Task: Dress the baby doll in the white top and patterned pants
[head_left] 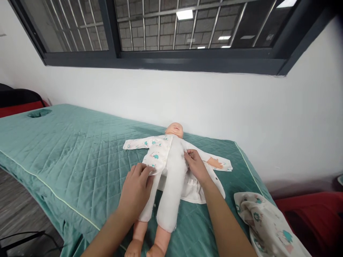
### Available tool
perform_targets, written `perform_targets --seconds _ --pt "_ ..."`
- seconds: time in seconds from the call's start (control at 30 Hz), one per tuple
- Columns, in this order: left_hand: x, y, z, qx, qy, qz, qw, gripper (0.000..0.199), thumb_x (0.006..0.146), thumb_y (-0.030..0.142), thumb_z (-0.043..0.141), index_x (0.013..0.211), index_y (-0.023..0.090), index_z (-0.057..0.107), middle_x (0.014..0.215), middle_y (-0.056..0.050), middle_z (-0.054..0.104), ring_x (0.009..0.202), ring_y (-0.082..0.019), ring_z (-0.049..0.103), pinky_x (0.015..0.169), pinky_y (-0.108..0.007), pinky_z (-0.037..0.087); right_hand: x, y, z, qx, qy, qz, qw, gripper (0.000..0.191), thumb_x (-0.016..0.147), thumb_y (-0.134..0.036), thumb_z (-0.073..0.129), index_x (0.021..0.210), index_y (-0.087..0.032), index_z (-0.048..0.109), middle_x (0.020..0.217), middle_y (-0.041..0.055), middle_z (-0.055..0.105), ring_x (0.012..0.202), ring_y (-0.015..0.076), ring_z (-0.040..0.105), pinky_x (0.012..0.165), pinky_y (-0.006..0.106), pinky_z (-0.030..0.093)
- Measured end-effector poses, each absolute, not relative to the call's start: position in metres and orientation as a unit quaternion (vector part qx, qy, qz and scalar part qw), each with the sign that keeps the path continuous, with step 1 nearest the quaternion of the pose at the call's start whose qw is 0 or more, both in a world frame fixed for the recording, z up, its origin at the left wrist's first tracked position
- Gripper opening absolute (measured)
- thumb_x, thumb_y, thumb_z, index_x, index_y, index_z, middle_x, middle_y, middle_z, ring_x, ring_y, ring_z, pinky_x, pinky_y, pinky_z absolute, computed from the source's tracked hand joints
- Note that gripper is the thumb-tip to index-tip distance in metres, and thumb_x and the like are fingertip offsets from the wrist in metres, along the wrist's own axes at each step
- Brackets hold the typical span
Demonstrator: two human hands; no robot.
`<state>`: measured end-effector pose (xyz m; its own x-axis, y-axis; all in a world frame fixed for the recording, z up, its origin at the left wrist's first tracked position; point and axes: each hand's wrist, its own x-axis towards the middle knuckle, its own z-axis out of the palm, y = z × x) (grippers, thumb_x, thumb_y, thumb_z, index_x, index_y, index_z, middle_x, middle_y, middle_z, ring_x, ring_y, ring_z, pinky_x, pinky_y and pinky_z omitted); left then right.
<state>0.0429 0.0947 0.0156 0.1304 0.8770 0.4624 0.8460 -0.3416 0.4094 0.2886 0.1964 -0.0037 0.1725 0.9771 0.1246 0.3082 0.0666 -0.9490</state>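
A baby doll lies on its back on the green quilted cover, head toward the wall and bare feet toward me. It wears a white baby shirt with teal prints, spread open at the front. One front panel lies over the doll's torso; the other is folded out beside it, inside up. My left hand has its fingers closed on the lower edge of the panel over the torso. My right hand is at the opposite side of the torso, fingertips pinched together; what they hold is hidden.
Printed white cloth lies bunched at the near right edge of the bed. Behind it stand a white wall and a barred window. Red seats are at the right, and a face hole is at the far left.
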Motion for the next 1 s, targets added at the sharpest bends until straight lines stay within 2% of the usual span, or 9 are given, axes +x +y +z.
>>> perform_targets --seconds 0.2,0.27,0.37,0.43,0.53,0.63,0.73,0.87,1.0 --pt "0.045 0.094 0.018 0.804 0.504 0.314 0.004 0.026 0.098 0.021 0.041 0.098 0.023 0.067 0.093 -0.008 0.066 0.085 -0.023 0.057 0.076 -0.040 0.046 0.289 0.198 -0.005 -0.599 -0.546 0.337 0.480 0.037 0.078 -0.057 0.057 0.097 -0.026 0.054 0.069 -0.0037 0.056 0.064 0.0183 0.052 0.058 0.029 0.041" --pt "0.043 0.094 0.020 0.819 0.465 0.332 0.052 0.025 0.098 0.027 0.043 0.097 0.023 0.068 0.092 -0.007 0.067 0.085 -0.022 0.057 0.078 -0.039 0.046 0.288 0.199 -0.006 -0.601 -0.545 0.335 0.479 0.036 0.078 -0.057 0.056 0.097 -0.026 0.054 0.069 -0.0039 0.055 0.064 0.0182 0.052 0.058 0.029 0.041" --pt "0.034 0.108 0.019 0.762 0.481 0.395 0.180 0.029 0.099 0.036 0.044 0.093 0.022 0.069 0.089 -0.005 0.067 0.085 -0.019 0.059 0.079 -0.034 0.048 0.289 0.200 -0.006 -0.597 -0.542 0.338 0.485 0.036 0.077 -0.056 0.057 0.096 -0.026 0.054 0.068 -0.0044 0.054 0.063 0.0176 0.051 0.057 0.029 0.041" --pt "0.024 0.128 0.012 0.671 0.542 0.442 0.246 0.029 0.098 0.038 0.044 0.099 0.021 0.068 0.092 -0.004 0.069 0.084 -0.018 0.061 0.077 -0.032 0.049 0.289 0.200 -0.006 -0.593 -0.541 0.341 0.489 0.036 0.076 -0.056 0.058 0.096 -0.026 0.054 0.068 -0.0043 0.054 0.064 0.0174 0.051 0.057 0.028 0.041" --pt "0.007 0.167 -0.002 0.573 0.605 0.471 0.289 0.037 0.092 0.033 0.054 0.126 0.020 0.059 0.108 -0.006 0.071 0.095 -0.019 0.065 0.083 -0.031 0.051 0.289 0.200 -0.006 -0.587 -0.544 0.346 0.489 0.036 0.077 -0.055 0.058 0.096 -0.025 0.053 0.069 -0.0042 0.054 0.063 0.0172 0.051 0.057 0.028 0.041" --pt "-0.004 0.201 -0.011 0.511 0.628 0.478 0.341 0.052 0.089 0.030 0.057 0.139 0.019 0.048 0.116 -0.011 0.069 0.097 -0.021 0.068 0.067 -0.028 0.053 0.289 0.200 -0.006 -0.588 -0.544 0.349 0.487 0.036 0.078 -0.055 0.058 0.097 -0.026 0.053 0.070 -0.0040 0.055 0.064 0.0172 0.051 0.057 0.028 0.040" --pt "-0.008 0.221 -0.011 0.434 0.627 0.496 0.416 0.067 0.085 0.028 0.063 0.147 0.020 0.039 0.114 -0.012 0.071 0.085 -0.022 0.072 0.056 -0.026 0.053 0.289 0.200 -0.006 -0.588 -0.541 0.348 0.489 0.036 0.078 -0.056 0.058 0.096 -0.025 0.052 0.070 -0.0045 0.056 0.063 0.0167 0.050 0.058 0.029 0.040" --pt "-0.007 0.230 -0.010 0.375 0.569 0.533 0.501 0.082 0.083 0.024 0.067 0.154 0.020 0.026 0.119 -0.012 0.069 0.086 -0.020 0.074 0.067 -0.029 0.060 0.288 0.201 -0.007 -0.594 -0.542 0.342 0.486 0.038 0.077 -0.057 0.058 0.097 -0.025 0.052 0.068 -0.0048 0.055 0.062 0.0170 0.050 0.057 0.029 0.040" --pt "-0.002 0.226 -0.015 0.397 0.534 0.559 0.495 0.073 0.086 0.019 0.062 0.152 0.018 0.032 0.129 -0.014 0.064 0.101 -0.021 0.071 0.072 -0.028 0.061 0.288 0.203 -0.008 -0.599 -0.542 0.340 0.481 0.035 0.077 -0.055 0.058 0.095 -0.026 0.052 0.066 -0.0056 0.053 0.060 0.0167 0.049 0.056 0.029 0.039"
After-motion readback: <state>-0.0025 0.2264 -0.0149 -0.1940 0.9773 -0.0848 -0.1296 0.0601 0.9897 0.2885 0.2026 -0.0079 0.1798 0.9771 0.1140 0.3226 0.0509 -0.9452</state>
